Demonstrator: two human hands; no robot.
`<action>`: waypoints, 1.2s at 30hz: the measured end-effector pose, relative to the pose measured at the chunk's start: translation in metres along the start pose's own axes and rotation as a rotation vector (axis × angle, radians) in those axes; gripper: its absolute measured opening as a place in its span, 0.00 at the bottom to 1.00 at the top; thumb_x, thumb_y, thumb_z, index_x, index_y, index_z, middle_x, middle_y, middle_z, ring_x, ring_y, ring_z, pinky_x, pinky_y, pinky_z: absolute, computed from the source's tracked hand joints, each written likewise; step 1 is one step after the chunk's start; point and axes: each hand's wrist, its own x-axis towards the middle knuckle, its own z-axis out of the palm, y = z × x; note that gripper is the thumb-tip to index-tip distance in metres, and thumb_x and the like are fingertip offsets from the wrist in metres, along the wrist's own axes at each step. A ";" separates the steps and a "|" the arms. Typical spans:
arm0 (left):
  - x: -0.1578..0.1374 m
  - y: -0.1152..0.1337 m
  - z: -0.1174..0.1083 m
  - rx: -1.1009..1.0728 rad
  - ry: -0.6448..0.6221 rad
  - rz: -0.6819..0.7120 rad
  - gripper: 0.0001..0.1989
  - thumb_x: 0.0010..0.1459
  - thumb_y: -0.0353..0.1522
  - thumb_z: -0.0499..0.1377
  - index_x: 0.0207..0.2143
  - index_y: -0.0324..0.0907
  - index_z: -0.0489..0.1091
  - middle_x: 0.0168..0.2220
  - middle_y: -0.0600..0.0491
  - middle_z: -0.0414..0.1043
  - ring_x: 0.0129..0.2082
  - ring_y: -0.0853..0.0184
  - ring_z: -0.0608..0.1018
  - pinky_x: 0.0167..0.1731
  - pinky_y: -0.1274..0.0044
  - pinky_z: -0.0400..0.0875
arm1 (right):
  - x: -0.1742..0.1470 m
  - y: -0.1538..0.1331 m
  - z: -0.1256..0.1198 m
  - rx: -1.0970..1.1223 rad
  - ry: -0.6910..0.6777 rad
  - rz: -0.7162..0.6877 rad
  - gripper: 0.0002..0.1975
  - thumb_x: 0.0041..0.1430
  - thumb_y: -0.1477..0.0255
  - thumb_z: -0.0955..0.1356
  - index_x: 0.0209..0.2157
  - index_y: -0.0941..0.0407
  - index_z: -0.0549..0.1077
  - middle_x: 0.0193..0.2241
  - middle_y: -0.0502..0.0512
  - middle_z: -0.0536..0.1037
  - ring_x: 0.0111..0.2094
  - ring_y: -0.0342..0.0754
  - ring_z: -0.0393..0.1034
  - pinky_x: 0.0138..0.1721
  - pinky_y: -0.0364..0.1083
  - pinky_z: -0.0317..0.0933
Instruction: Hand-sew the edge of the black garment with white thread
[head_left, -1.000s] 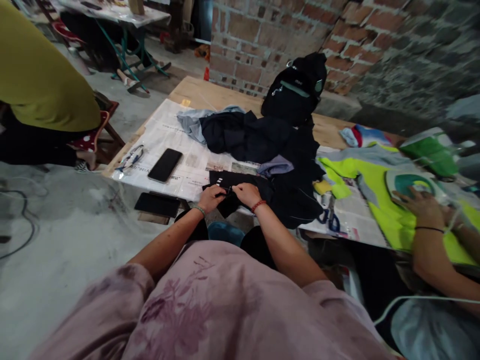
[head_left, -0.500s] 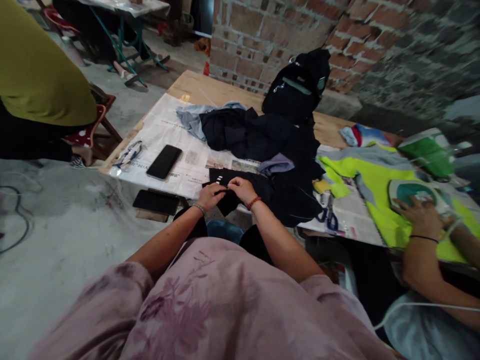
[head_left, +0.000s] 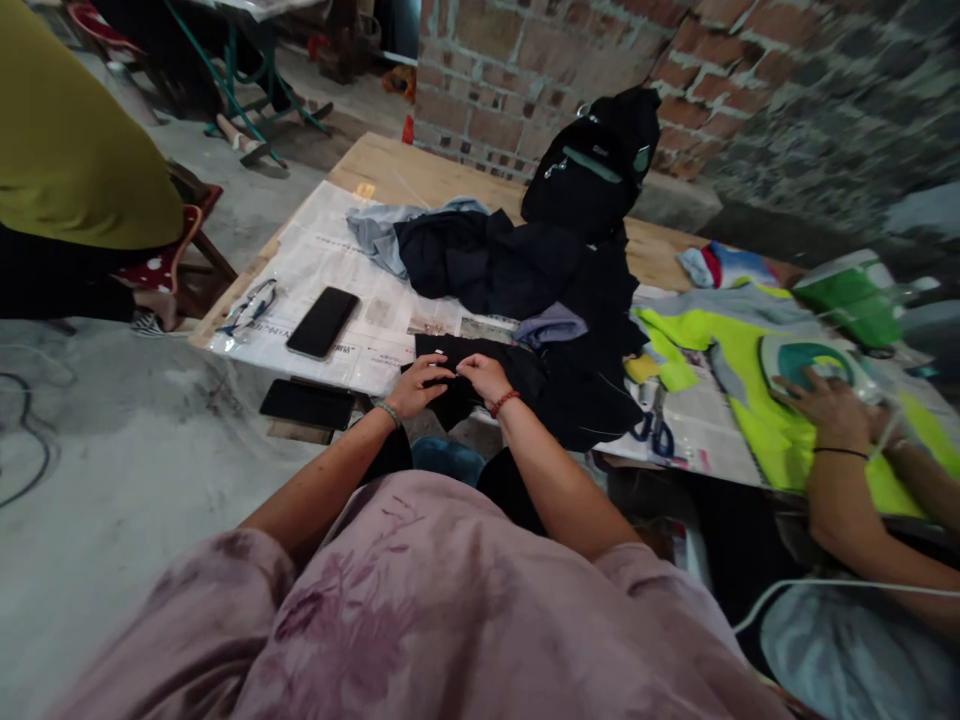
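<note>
Black cloth (head_left: 480, 365), folded, at the near edge of the table (head_left: 420, 170), lying on newspaper (head_left: 330, 260). Left hand (head_left: 415, 385) and right hand (head_left: 484, 375) both rest on it, fingertips meeting, fingers curled narrow and pinching the fabric (whether a needle or thread sits between them is too small to tell). Phone (head_left: 322, 322) face up on the newspaper, left of the cloth. Dark clothes (head_left: 487, 260) heaped behind; black backpack (head_left: 596, 165) upright beyond. Scissors (head_left: 656, 430) to the right. Another person's hand (head_left: 829, 405) presses an iron (head_left: 806, 360) on yellow-green fabric (head_left: 750, 350).
</note>
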 end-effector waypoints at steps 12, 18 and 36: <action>-0.001 -0.004 0.007 0.030 0.081 -0.028 0.05 0.48 0.24 0.58 0.28 0.41 0.73 0.43 0.51 0.68 0.45 0.67 0.71 0.49 0.71 0.66 | 0.002 0.009 0.004 0.012 0.024 0.001 0.05 0.41 0.71 0.66 0.22 0.58 0.71 0.20 0.47 0.72 0.23 0.39 0.62 0.27 0.39 0.55; -0.002 -0.001 0.004 0.014 0.079 -0.033 0.16 0.48 0.26 0.59 0.42 0.42 0.69 0.49 0.49 0.62 0.48 0.66 0.69 0.48 0.71 0.67 | 0.004 0.014 0.005 -0.012 0.033 -0.008 0.07 0.42 0.69 0.66 0.23 0.57 0.72 0.20 0.46 0.72 0.23 0.40 0.63 0.26 0.39 0.54; -0.002 -0.003 0.009 0.088 0.071 -0.004 0.08 0.48 0.26 0.58 0.33 0.42 0.72 0.47 0.51 0.65 0.49 0.65 0.69 0.51 0.69 0.64 | 0.001 0.012 0.005 0.013 0.054 0.011 0.05 0.41 0.70 0.66 0.22 0.57 0.71 0.20 0.47 0.73 0.23 0.40 0.64 0.27 0.40 0.56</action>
